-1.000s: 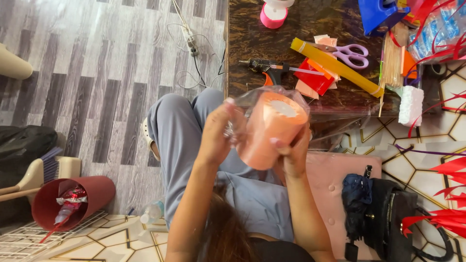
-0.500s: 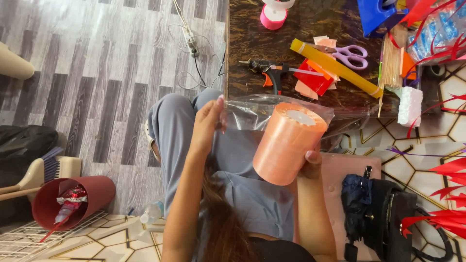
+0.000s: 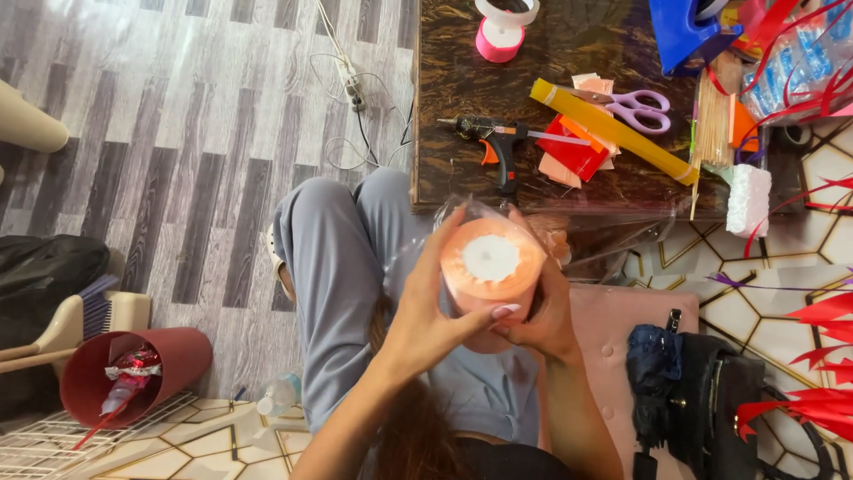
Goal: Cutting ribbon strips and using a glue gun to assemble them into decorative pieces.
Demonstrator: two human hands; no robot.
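Note:
A fat roll of peach-orange ribbon [image 3: 491, 267] in a clear plastic wrap sits upright over my lap, its white core facing up. My left hand [image 3: 437, 307] grips its left side, fingers curled over the front. My right hand [image 3: 544, 313] holds the right side from below, thumb near the front edge. Loose clear plastic [image 3: 613, 233] trails from the roll toward the dark table [image 3: 453, 98].
On the table lie a black glue gun [image 3: 491, 140], purple scissors [image 3: 638, 108], a long yellow roll [image 3: 613, 132], red and peach scraps [image 3: 573, 156] and a pink tape roll [image 3: 499, 36]. A dark red bin [image 3: 133, 373] stands at left; a black bag [image 3: 711, 391] rests at right.
The roll has tipped from slanted to upright with its core facing me. My left hand came off the plastic wrap above the roll and now grips the roll's side.

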